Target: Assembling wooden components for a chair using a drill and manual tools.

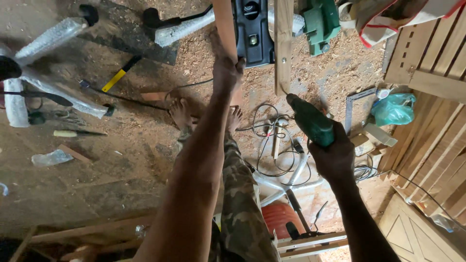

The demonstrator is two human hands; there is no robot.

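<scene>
Fingers [235,68] of my left hand [227,73] are closed round a reddish wooden slat [224,24], thumb side toward me, gripping near its lower part. Fingers of my right hand [335,157] are wrapped fully round the grip of a green power drill [310,121]; nothing else is in that hand.

Slat: long axis runs straight away from my left fingers, up and out of view past them. Just to the right of those fingers a second, paler slat [283,43] runs parallel, with a screw head [282,60] showing in its face. Drill nose points up and left from my right fingers, toward the lower end of the pale slat, near it; contact I cannot confirm.

Handling, judged: both slats are stiff sawn timber, light for their length, dry and not slippery. Best held across the width, well clear of the drill's nose, as the left fingers are now. Drill is the heavy item, weight forward of my right fingers; its cable [272,145] trails in loops on the floor below and left of them.

Beyond the left fingers: a black tool case [252,34] and a green planer [320,19]. Far to their left, a yellow-handled hammer [119,75] on the sawdust-covered floor [145,136]. My bare feet [182,112] are below the left fingers.
</scene>
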